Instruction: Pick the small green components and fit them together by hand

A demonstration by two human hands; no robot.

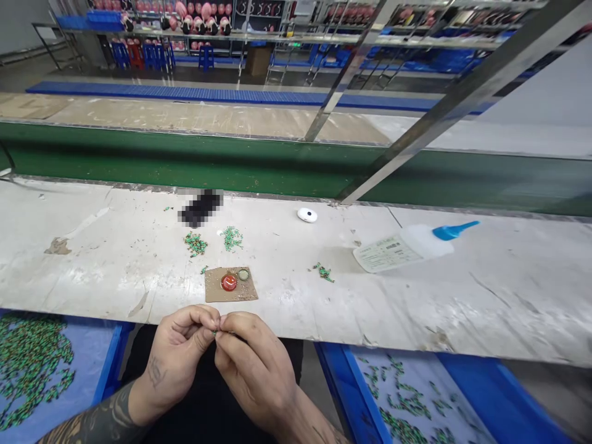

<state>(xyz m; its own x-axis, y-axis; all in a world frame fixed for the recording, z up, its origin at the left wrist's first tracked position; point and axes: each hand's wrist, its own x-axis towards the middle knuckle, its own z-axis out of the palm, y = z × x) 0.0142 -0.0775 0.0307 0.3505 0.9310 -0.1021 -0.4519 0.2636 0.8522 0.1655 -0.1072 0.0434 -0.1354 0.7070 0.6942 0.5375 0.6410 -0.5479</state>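
Two hands pinch a tiny green piece at the bench's near edge

The left hand (pixel 178 357) and right hand (pixel 254 370) are grasping, fingertips closed together on the tiny green piece (pixel 215 332), just off the edge of the worn white workbench (pixel 102 271), with open room between the two blue trays (pixel 111 351) (pixel 356 394) heaped with green pieces below. On the bench, a square of brown cardboard (pixel 217 290) carries two round pieces, one glossy red (pixel 228 282), one smaller and greenish (pixel 243 275). Three loose piles of green pieces (pixel 195 243) lie around it. Farther right sit a paper sheet (pixel 386 254) and a translucent glue bottle with a blue nozzle (pixel 430 240). Near the far edge are a white oval object (pixel 307 214) and a blurred black object (pixel 201 208), then a green-sided conveyor (pixel 185 161).
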